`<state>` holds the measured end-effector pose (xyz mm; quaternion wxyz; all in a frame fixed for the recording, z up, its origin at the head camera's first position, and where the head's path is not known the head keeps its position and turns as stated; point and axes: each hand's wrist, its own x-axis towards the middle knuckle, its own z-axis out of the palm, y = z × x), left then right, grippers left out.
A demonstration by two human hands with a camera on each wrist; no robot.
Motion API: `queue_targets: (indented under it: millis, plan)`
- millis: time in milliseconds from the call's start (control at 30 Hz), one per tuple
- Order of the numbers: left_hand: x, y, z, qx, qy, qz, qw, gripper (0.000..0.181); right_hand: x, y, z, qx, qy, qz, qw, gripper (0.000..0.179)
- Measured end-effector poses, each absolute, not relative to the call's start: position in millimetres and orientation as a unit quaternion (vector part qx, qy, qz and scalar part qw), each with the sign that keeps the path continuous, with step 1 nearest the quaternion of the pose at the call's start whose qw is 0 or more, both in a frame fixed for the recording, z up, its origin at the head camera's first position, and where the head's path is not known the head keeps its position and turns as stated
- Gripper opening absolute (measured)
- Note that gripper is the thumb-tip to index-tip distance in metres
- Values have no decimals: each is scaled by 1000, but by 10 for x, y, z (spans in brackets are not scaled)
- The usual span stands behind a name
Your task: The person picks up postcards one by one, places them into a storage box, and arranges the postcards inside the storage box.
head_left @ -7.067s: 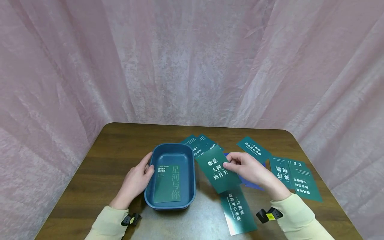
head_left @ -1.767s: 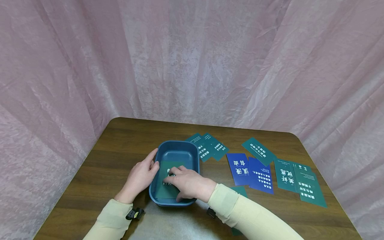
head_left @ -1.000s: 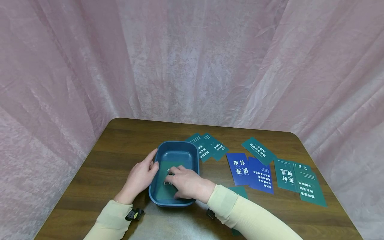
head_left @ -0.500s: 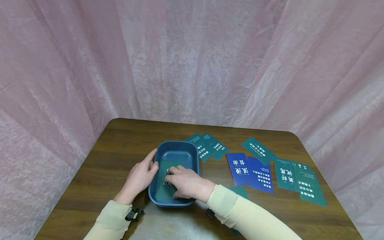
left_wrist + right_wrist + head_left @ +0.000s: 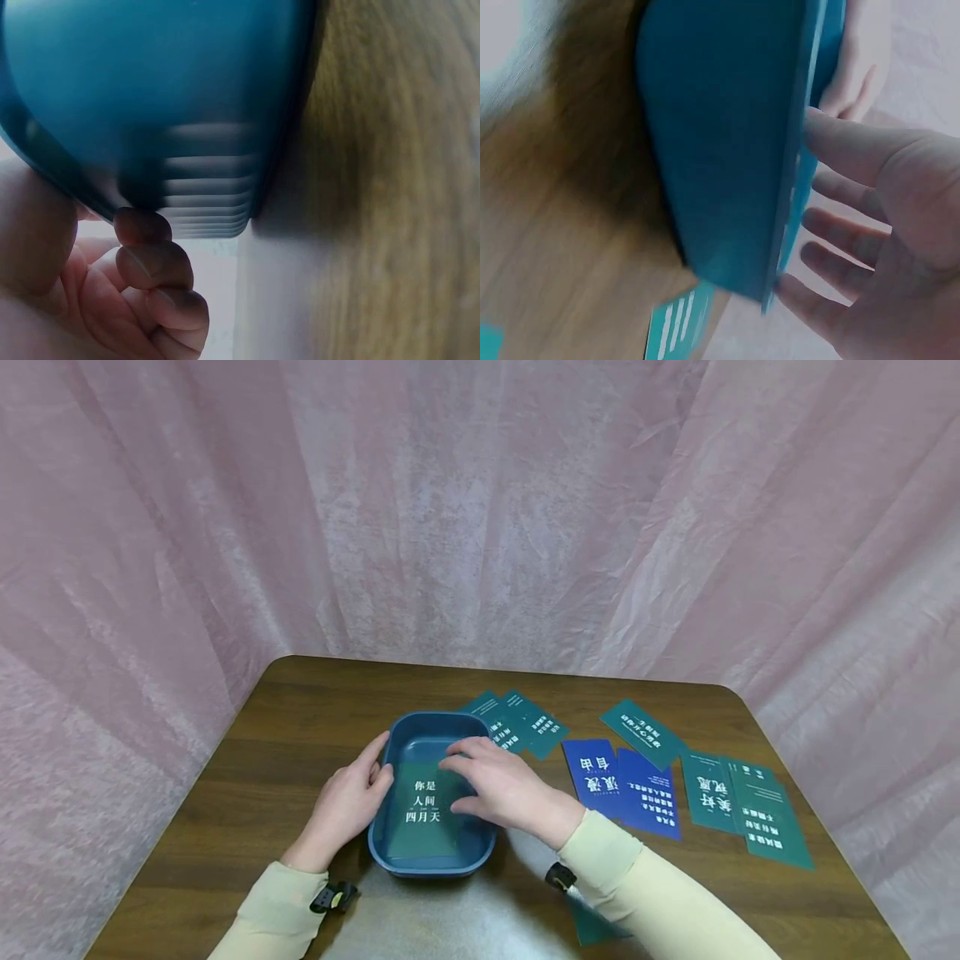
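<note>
A dark blue rectangular tray (image 5: 432,867) stands on the wooden table. Flat inside it lies a green card (image 5: 423,842) with white lettering. My left hand (image 5: 348,806) grips the tray's left rim; in the left wrist view, the thumb and curled fingertips (image 5: 154,264) meet at that rim. Over the tray's right side hovers my right hand (image 5: 510,789), fingers spread and nothing between them. From the right wrist view, its relaxed fingers (image 5: 844,236) line up along the tray's rim (image 5: 786,202).
Two blue cards (image 5: 647,802) overlap right of the tray. Further right lie overlapping green cards (image 5: 772,817), with another green card (image 5: 645,732) behind. Two more green cards (image 5: 543,727) sit at the tray's back right corner. My right sleeve partly covers a green card (image 5: 588,928).
Earlier my right hand held the green card above the table, then pressed it down inside the tray. Now that hand has lifted off and shifted right, uncovering the card's lettering. My left hand stayed put.
</note>
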<state>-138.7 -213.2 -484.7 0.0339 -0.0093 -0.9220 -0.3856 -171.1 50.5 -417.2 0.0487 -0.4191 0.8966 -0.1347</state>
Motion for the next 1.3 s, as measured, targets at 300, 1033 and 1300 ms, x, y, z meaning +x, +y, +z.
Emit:
queue_targets:
  millis: [300,1033,1300]
  plan:
    - [-1401,-2173,-4847,-9,-923,-383,37,59,-1741,987,-4100,-350,925,-146,32,81]
    - [-1383,-2203,-4816,-4,-922,-385,30,60,-1339,1912,-4232,-298,940,-98,134,86]
    - [-1375,-2198,-4815,-3,-922,-386,27,60,-1224,2018,-4301,-296,936,-100,165,95]
